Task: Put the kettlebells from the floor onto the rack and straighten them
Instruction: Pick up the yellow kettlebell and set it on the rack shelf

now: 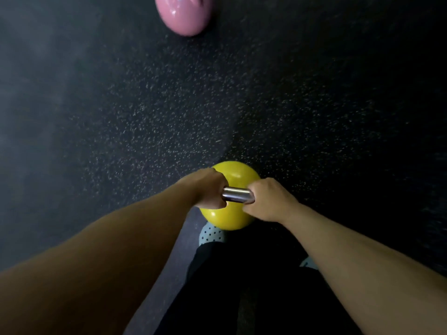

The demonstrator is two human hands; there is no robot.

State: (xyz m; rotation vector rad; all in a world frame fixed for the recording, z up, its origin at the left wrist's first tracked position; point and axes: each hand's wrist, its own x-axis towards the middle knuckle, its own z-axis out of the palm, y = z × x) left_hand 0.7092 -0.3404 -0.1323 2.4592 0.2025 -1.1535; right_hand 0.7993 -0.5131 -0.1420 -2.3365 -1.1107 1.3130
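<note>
A yellow kettlebell (232, 217) with a shiny steel handle (238, 195) is directly below me, in front of my legs. My left hand (208, 189) is closed around the left end of the handle, and my right hand (269, 200) is closed around the right end. Whether the bell rests on the floor or hangs just above it cannot be told. A pink kettlebell (185, 14) lies on the floor farther ahead, cut off by the top edge. No rack is in view.
Dark speckled rubber floor (169, 117) fills the view. My black trousers (242, 286) and the toes of dotted light shoes (212, 234) are just behind the yellow kettlebell.
</note>
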